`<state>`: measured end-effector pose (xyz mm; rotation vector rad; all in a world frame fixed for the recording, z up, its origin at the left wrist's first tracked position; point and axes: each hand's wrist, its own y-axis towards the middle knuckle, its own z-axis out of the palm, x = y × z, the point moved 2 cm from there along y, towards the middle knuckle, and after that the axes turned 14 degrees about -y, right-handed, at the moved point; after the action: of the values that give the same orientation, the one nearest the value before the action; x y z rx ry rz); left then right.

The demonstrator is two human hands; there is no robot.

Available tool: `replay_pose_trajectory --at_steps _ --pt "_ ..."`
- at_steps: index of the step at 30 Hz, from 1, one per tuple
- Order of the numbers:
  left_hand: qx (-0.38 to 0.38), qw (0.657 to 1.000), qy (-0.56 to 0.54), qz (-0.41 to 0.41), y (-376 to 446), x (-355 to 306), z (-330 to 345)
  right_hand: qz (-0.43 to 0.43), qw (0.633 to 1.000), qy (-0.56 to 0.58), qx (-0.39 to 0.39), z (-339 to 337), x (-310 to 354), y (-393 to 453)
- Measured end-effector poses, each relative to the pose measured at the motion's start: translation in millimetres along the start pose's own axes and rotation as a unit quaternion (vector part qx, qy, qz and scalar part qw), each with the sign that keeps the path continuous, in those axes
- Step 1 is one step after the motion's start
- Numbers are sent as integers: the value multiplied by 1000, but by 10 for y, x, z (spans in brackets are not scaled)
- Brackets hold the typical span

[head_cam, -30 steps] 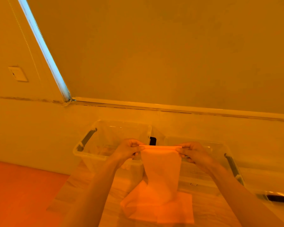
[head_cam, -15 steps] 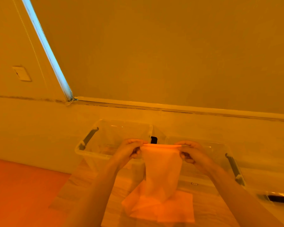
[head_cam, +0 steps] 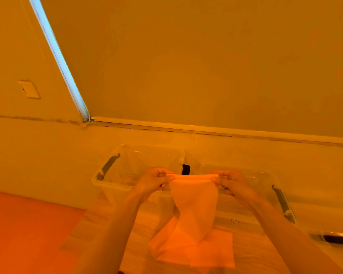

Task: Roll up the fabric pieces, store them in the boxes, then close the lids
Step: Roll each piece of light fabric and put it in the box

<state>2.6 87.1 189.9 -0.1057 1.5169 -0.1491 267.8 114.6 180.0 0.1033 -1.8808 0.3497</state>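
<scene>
The thin, matt, pale orange fabric piece looks soft and finely textured, like non-woven cloth. The left clear plastic box and right clear plastic box have glossy, smooth transparent walls with dark matt plastic handles. The light wooden tabletop shows faint grain with a dull sheen.

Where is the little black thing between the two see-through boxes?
In the head view, the small black object sits centre frame between the left clear plastic box and the right clear plastic box, just above the held orange fabric piece.
</scene>
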Motion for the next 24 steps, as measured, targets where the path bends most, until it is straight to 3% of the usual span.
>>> replay_pose_trajectory --at_steps 17,24 --pt "-6 999 35 1 52 8 156 -15 999 -16 30 -62 -109 85" --pt "1 996 -84 0 43 35 229 13 998 59 21 -39 -68 119"
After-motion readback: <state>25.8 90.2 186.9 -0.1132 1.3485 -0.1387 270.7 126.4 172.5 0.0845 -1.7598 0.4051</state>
